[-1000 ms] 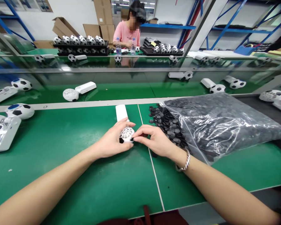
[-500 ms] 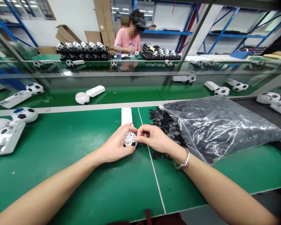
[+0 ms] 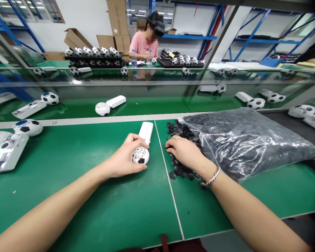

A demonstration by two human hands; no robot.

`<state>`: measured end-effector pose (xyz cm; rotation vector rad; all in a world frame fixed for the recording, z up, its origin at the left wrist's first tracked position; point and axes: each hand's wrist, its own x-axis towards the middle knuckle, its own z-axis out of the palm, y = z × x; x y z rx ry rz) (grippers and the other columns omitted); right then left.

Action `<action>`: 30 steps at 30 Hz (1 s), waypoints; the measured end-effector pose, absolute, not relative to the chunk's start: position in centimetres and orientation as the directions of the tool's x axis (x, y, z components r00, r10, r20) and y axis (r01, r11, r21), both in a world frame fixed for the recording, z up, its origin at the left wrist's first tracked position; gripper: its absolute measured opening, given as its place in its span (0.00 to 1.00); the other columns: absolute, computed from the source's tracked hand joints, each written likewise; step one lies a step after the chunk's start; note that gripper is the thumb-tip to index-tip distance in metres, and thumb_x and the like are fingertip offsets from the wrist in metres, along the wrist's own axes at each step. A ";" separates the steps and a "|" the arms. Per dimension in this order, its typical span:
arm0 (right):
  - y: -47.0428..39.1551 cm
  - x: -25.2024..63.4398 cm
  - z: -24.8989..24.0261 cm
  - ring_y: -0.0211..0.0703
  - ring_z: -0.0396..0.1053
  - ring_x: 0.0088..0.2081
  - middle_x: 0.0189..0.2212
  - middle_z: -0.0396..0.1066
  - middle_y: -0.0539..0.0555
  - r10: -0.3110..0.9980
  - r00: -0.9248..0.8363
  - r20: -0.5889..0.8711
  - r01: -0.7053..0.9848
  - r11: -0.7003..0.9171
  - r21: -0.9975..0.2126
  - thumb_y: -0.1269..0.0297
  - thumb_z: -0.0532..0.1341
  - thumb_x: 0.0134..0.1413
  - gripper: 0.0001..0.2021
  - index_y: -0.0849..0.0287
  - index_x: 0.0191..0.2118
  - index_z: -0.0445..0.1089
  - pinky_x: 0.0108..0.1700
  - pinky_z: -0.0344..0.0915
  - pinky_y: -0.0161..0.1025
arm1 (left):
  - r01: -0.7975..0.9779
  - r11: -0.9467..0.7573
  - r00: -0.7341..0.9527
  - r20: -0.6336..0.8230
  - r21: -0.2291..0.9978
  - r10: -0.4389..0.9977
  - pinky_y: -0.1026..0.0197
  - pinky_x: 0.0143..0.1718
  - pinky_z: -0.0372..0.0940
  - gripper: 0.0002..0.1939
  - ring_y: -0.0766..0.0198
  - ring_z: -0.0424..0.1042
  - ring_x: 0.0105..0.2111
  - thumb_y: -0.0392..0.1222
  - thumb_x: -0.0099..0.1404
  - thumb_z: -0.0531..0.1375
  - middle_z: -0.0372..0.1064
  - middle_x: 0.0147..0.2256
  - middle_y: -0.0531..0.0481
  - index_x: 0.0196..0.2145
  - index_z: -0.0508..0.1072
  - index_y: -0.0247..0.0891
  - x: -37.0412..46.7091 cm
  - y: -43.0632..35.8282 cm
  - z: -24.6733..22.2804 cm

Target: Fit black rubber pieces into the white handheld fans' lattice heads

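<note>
My left hand (image 3: 126,155) has its thumb and fingers curved round a small white football-shaped shell (image 3: 141,155), a lattice with open gaps and a few black patches. A white rectangular handle (image 3: 146,132) joins the shell on its far side and lies on the green bench. My right hand (image 3: 183,150) is at the near-left part of a pile of small black pieces (image 3: 185,132); its fingers are bent down onto them, and whether a piece is between the fingertips is hidden. The pile spills from a clear plastic bag (image 3: 252,143) full of black pieces.
More football-headed units, such as a white one (image 3: 103,109), lie on the green conveyor (image 3: 160,105) beyond the bench edge. Another unit (image 3: 28,127) is at the left. Across the line sits a co-worker (image 3: 143,43) near trays of footballs (image 3: 94,57).
My right hand has left the shell and gone right to the black pieces. The left hand has shifted slightly left with the shell, and the handle now tilts right. Units on the conveyor have shifted.
</note>
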<state>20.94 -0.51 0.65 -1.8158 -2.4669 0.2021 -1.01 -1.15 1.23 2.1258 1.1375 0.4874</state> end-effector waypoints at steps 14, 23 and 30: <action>-0.9 20.7 0.2 0.41 0.67 0.34 0.32 0.68 0.55 0.919 -0.357 0.167 0.905 0.385 -0.181 0.75 0.54 0.53 0.07 0.62 0.36 0.68 0.35 0.61 0.35 | 0.565 -0.412 0.679 -0.120 0.715 0.724 0.58 0.44 0.61 0.28 0.58 0.63 0.43 0.32 0.49 0.57 0.54 0.47 0.51 0.49 0.61 0.46 -2.7 -0.2 2.6; -2.1 18.2 0.4 0.36 0.67 0.35 0.31 0.71 0.50 0.841 -0.452 0.296 0.414 0.492 -0.766 0.70 0.59 0.51 0.03 0.59 0.31 0.70 0.40 0.63 0.34 | 0.578 -0.395 0.646 -0.105 0.714 0.756 0.58 0.43 0.62 0.28 0.58 0.62 0.44 0.31 0.49 0.56 0.55 0.47 0.48 0.49 0.60 0.42 -2.4 -0.5 2.4; -1.9 17.4 -0.3 0.35 0.67 0.33 0.30 0.71 0.49 0.846 -0.470 0.252 0.379 0.452 -0.807 0.70 0.58 0.52 0.05 0.59 0.31 0.71 0.40 0.62 0.33 | 0.582 -0.399 0.560 0.006 0.709 0.828 0.55 0.46 0.60 0.19 0.57 0.62 0.44 0.42 0.51 0.61 0.59 0.41 0.49 0.42 0.65 0.42 -1.2 -1.0 1.7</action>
